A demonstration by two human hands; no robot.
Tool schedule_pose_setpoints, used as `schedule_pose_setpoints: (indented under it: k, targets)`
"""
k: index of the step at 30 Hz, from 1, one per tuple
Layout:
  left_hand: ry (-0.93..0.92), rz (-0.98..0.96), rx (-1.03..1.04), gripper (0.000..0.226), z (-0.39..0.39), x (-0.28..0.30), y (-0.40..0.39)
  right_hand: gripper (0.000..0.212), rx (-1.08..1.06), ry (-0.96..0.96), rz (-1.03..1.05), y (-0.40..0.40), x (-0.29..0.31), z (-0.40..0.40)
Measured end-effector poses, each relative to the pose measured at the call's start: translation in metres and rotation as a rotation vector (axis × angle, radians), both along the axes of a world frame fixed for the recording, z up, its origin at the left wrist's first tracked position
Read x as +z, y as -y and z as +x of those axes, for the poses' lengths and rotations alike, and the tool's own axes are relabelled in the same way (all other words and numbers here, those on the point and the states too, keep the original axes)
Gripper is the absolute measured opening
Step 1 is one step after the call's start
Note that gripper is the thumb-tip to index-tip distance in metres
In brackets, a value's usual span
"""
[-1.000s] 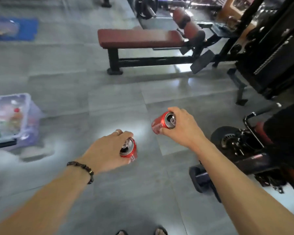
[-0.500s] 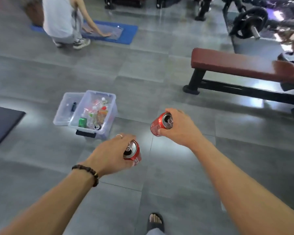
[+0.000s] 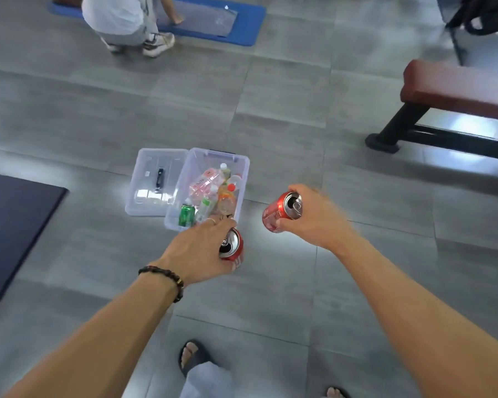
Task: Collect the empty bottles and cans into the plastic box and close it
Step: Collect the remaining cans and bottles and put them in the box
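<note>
My left hand point(image 3: 197, 249) grips a red can point(image 3: 233, 246), opened top facing up, just in front of the near edge of the clear plastic box point(image 3: 243, 170). My right hand point(image 3: 318, 215) holds a second red can point(image 3: 281, 212) to the right of the box, tilted with its top toward me. The box stands open on the grey floor and holds several bottles and a green can point(image 3: 186, 215). Its clear lid point(image 3: 156, 182) lies flat against the box's left side.
A dark mat point(image 3: 9, 225) lies at the left. A red padded bench point(image 3: 454, 87) on a black frame stands at the right. A crouching person point(image 3: 124, 21) is by a blue mat point(image 3: 242, 18) at the back. My sandalled foot point(image 3: 191, 356) is below.
The view has swung left and moved toward the box, which went from the left edge to the centre and looks larger. Both hands keep their cans, now close to the box.
</note>
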State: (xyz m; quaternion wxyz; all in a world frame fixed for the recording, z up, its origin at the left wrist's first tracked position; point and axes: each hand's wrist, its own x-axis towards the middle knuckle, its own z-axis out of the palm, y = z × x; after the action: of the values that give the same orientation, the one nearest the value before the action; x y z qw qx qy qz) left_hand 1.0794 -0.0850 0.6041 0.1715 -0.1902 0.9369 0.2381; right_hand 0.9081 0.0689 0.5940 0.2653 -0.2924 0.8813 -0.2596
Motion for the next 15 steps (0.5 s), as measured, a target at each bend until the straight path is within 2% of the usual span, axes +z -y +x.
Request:
schedule_pose_setpoints:
  k: [8,15]
  targets:
    - [0.033,-0.028,-0.073,0.068,-0.028,-0.097,0.132,0.069,-0.099,0.068,0.015,0.119,-0.102,0.011]
    - [0.038,-0.077,-0.142,0.066,-0.091,-0.247,0.203,0.072,-0.154,0.11,0.087,0.192,-0.251,-0.016]
